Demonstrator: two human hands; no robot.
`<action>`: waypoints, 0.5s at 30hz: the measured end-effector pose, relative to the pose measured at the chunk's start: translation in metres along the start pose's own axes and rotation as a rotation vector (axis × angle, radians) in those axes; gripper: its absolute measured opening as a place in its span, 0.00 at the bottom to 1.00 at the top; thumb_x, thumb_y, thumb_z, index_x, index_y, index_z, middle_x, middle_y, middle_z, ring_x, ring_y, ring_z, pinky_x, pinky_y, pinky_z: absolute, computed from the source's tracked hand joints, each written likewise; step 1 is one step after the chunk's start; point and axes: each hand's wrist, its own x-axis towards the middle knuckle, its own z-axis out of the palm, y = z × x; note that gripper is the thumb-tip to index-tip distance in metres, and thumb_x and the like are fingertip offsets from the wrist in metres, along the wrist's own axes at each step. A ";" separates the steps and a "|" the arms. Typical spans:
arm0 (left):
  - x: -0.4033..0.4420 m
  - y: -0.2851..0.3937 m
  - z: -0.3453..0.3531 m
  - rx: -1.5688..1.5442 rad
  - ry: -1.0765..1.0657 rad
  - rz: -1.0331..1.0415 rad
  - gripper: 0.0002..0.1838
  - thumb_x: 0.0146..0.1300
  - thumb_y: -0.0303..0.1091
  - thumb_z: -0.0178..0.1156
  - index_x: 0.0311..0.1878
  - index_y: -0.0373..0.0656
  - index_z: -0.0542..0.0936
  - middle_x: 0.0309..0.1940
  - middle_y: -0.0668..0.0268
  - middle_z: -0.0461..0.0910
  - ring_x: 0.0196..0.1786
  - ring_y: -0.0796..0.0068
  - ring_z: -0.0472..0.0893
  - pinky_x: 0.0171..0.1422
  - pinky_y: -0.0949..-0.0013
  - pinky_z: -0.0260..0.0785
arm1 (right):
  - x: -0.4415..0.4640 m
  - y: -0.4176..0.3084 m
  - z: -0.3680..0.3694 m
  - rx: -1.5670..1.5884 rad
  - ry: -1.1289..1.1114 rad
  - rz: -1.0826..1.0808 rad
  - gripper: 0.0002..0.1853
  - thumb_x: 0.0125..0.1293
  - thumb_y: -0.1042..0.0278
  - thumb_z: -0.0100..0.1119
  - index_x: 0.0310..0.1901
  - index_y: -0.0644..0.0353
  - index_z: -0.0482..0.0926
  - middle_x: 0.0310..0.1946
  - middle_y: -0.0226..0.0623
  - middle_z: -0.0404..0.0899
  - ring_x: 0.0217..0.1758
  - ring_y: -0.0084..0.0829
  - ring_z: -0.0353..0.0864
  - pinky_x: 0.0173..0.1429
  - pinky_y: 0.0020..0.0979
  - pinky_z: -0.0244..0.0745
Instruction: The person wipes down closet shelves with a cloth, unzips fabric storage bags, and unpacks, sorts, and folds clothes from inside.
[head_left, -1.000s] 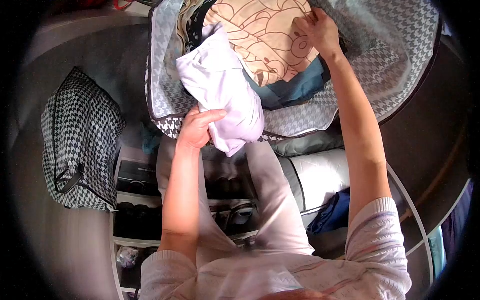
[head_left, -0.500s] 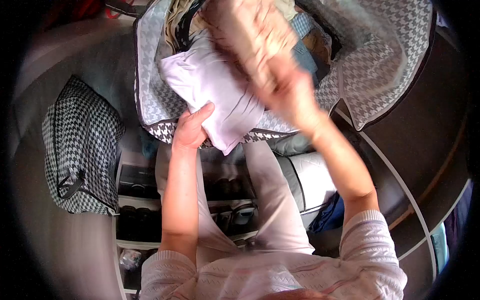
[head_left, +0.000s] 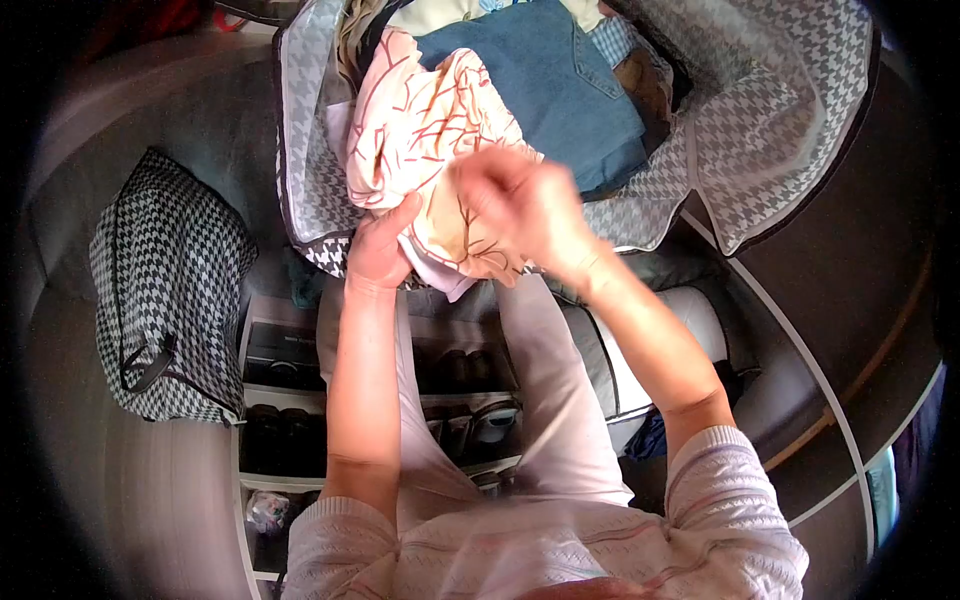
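My left hand [head_left: 383, 248] is closed on the near-left edge of two stacked garments, its thumb on top. The upper one is a crumpled peach-pink patterned garment [head_left: 425, 125] with brown lines. Below it, a strip of a lavender garment [head_left: 440, 277] shows beside my fingers; the rest is covered. My right hand [head_left: 530, 205] is over the right side of the patterned garment, its fingers curled but smeared by motion. Both garments lie at the near edge of an unzipped houndstooth storage bag [head_left: 312, 130]. Folded blue jeans [head_left: 545, 85] are inside the bag, beyond the garments.
The bag's houndstooth lid [head_left: 765, 110] is folded back to the right. A second, zipped houndstooth bag [head_left: 175, 290] stands at the left. Beneath my arms are shelves with dark shoes [head_left: 280, 428]. A white-and-grey bundle [head_left: 640, 350] lies right of my legs.
The patterned garment has come down onto the lavender one, covering most of it. The jeans are uncovered. My right hand has moved left, while my left hand keeps its place.
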 end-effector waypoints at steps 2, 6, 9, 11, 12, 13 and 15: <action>0.000 -0.001 -0.002 0.010 0.012 0.013 0.29 0.59 0.29 0.54 0.63 0.36 0.57 0.59 0.56 0.64 0.61 0.63 0.66 0.65 0.60 0.56 | 0.019 0.012 -0.023 -0.039 0.152 0.075 0.17 0.57 0.64 0.59 0.44 0.66 0.74 0.34 0.38 0.78 0.37 0.26 0.76 0.39 0.26 0.73; -0.004 -0.001 -0.001 0.026 -0.023 0.009 0.29 0.58 0.27 0.54 0.63 0.37 0.57 0.60 0.57 0.63 0.61 0.64 0.65 0.65 0.61 0.56 | 0.042 0.040 -0.006 0.580 -0.011 0.159 0.23 0.56 0.61 0.62 0.47 0.70 0.69 0.38 0.40 0.77 0.39 0.27 0.76 0.44 0.26 0.72; -0.009 -0.001 -0.009 -0.012 -0.067 0.017 0.29 0.56 0.22 0.55 0.62 0.38 0.59 0.58 0.59 0.65 0.60 0.66 0.66 0.65 0.63 0.57 | 0.026 0.051 0.013 0.773 -0.146 0.366 0.20 0.56 0.63 0.62 0.45 0.68 0.72 0.36 0.37 0.78 0.36 0.23 0.75 0.42 0.23 0.73; -0.013 0.000 -0.013 -0.003 -0.091 -0.018 0.30 0.55 0.22 0.56 0.62 0.38 0.60 0.58 0.60 0.65 0.61 0.66 0.66 0.65 0.63 0.56 | 0.022 0.055 0.013 0.755 -0.100 0.384 0.18 0.57 0.65 0.61 0.44 0.69 0.72 0.35 0.37 0.78 0.36 0.23 0.75 0.42 0.23 0.73; -0.015 -0.001 -0.014 0.000 -0.102 -0.037 0.31 0.54 0.21 0.57 0.62 0.38 0.60 0.59 0.60 0.65 0.61 0.66 0.65 0.65 0.63 0.56 | 0.021 0.055 0.005 0.647 -0.040 0.371 0.17 0.57 0.66 0.60 0.44 0.69 0.73 0.35 0.37 0.78 0.36 0.23 0.76 0.42 0.24 0.73; -0.017 -0.002 -0.015 0.018 -0.098 -0.033 0.32 0.53 0.21 0.58 0.62 0.39 0.59 0.59 0.61 0.65 0.62 0.66 0.65 0.65 0.63 0.55 | 0.021 0.055 -0.005 0.538 0.017 0.355 0.16 0.57 0.66 0.60 0.44 0.69 0.73 0.35 0.38 0.78 0.36 0.24 0.76 0.43 0.24 0.73; -0.025 -0.005 -0.020 0.078 -0.105 0.025 0.34 0.53 0.23 0.59 0.64 0.42 0.57 0.61 0.61 0.63 0.62 0.65 0.64 0.66 0.62 0.54 | 0.028 0.059 -0.025 0.335 0.124 0.279 0.15 0.58 0.68 0.59 0.43 0.68 0.74 0.36 0.40 0.79 0.37 0.26 0.77 0.43 0.25 0.73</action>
